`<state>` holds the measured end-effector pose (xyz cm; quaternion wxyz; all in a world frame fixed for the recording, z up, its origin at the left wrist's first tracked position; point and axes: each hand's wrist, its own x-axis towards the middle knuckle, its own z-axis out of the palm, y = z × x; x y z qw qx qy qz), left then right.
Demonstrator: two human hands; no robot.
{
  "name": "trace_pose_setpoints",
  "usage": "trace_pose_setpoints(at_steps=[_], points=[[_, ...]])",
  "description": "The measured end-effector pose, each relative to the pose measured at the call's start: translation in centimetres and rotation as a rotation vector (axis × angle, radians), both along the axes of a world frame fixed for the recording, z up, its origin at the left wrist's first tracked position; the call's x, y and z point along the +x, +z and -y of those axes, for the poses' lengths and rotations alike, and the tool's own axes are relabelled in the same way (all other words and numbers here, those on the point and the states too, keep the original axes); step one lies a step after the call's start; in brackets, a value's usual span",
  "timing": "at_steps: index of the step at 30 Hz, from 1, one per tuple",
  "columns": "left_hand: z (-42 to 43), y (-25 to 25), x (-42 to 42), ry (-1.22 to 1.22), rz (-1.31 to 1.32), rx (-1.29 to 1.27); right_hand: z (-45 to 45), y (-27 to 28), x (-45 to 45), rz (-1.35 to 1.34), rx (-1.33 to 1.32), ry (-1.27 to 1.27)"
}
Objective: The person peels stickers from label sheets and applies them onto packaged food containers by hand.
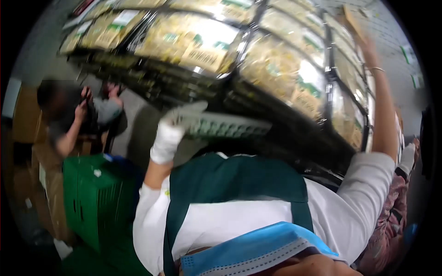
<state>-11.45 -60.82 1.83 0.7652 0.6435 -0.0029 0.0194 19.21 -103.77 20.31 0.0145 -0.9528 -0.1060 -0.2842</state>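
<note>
My left hand, in a white glove, is closed on the near end of a white sheet with rows of green marks, below the stacked packs. My right hand is bare and smeared by motion at the far right edge of the stack; its fingers are unclear. A tan strip shows beside it, and I cannot tell whether it is held. Clear-wrapped packs of pale yellowish food, with white and tan labels, fill black trays between the hands.
At the left another person sits near cardboard boxes. A green crate stands beside my left arm. Patterned trousers of someone else show at the right. Small green-and-white pieces lie beyond my right arm.
</note>
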Motion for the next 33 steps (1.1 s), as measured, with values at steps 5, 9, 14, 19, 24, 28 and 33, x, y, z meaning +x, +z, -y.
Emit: trace_pose_setpoints(at_steps=[5, 9, 14, 19, 24, 28, 33], points=[[-2.8, 0.2, -1.1, 0.236, 0.056, -0.421, -11.8, 3.2, -20.7, -0.294, 0.335, 0.748], [-3.0, -0.4, -0.9, 0.257, 0.099, -0.403, -18.8, -6.4, -28.9, -0.311, 0.178, 0.547], [-4.3, -1.0, -1.1, 0.148, 0.036, -0.47, -21.1, -12.7, -31.3, -0.411, 0.799, 0.371], [-3.5, -1.4, -2.3, 0.002, -0.097, -0.449, -20.3, -14.6, -31.7, -0.567, 1.273, 0.405], [0.2, 0.9, -3.6, -0.24, 0.103, -0.5, -17.6, -17.0, -32.3, -0.628, 1.485, 0.337], [3.4, -0.3, -5.0, -0.184, 0.121, -0.219, -13.4, -17.0, -33.7, -0.622, 1.569, 0.41], [9.9, -0.2, -4.8, -0.116, 0.004, -0.302, -7.2, -15.4, -35.1, -0.708, 1.498, 0.388]])
